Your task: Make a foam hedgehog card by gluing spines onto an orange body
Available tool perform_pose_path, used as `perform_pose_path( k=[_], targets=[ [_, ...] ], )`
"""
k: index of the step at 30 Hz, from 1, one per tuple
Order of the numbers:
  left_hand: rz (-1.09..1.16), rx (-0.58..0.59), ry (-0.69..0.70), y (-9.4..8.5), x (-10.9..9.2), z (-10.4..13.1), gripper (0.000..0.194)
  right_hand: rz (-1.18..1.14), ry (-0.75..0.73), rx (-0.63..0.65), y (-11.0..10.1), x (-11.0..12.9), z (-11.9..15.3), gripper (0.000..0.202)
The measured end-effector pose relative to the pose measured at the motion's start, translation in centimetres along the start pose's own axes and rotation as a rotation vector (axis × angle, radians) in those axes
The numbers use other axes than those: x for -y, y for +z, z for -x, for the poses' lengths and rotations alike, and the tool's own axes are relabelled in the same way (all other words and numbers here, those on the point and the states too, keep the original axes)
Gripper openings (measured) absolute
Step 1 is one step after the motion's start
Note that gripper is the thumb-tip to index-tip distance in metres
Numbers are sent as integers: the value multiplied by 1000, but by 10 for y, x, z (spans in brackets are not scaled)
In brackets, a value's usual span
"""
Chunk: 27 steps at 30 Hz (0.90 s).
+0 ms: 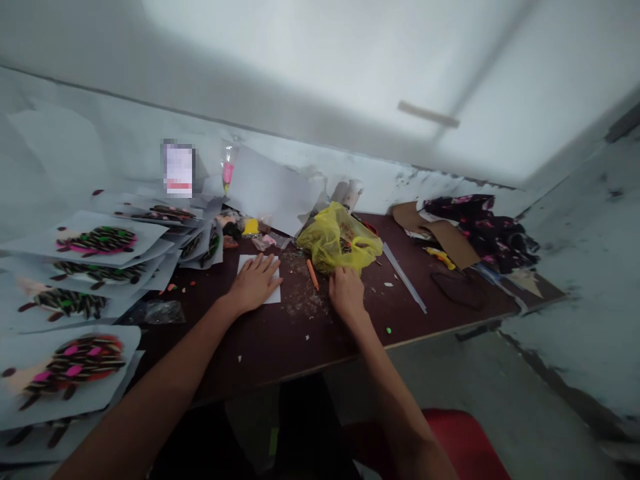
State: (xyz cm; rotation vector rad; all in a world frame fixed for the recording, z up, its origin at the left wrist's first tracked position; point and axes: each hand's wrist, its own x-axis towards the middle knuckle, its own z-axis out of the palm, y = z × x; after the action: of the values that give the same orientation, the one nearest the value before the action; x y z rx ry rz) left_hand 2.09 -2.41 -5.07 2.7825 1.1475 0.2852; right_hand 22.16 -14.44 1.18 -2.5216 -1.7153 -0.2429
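My left hand (255, 283) lies flat, fingers spread, on a small white sheet of paper (273, 294) on the dark table. Beside it, to the right, my right hand (346, 292) has its fingers closed at the near edge of a yellow plastic bag (325, 240), seemingly pinching it. The bag is crumpled and partly open, with dark bits showing inside. Between my hands an orange pen-like stick (313, 274) rests on the table among brown crumbs.
Stacked sheets with hedgehog figures (97, 240) cover the left side. Colored clay lumps (250, 227) sit behind my left hand. Right of the bag are a clear ruler-like strip (405, 278), a yellow cutter (441, 258), brown cardboard (453, 243) and dark floral cloth (493, 233).
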Motion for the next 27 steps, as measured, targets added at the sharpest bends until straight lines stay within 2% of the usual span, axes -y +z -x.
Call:
perform_pose_path(
  k=[4, 10, 17, 24, 27],
  targets=[
    [10, -24, 4, 1, 0, 1, 58, 23, 68, 14, 1, -2, 16, 24],
    [-2, -71, 16, 2, 1, 2, 55, 66, 215, -28, 2, -18, 25, 24],
    [-8, -69, 18, 5, 5, 2, 54, 30, 161, 92, -3, -24, 29, 27],
    [6, -84, 10, 5, 6, 0, 53, -192, 164, 239, -24, -19, 36, 27],
    [13, -95, -10, 3, 5, 1, 53, -296, 143, 257, -31, -22, 42, 25]
  ],
)
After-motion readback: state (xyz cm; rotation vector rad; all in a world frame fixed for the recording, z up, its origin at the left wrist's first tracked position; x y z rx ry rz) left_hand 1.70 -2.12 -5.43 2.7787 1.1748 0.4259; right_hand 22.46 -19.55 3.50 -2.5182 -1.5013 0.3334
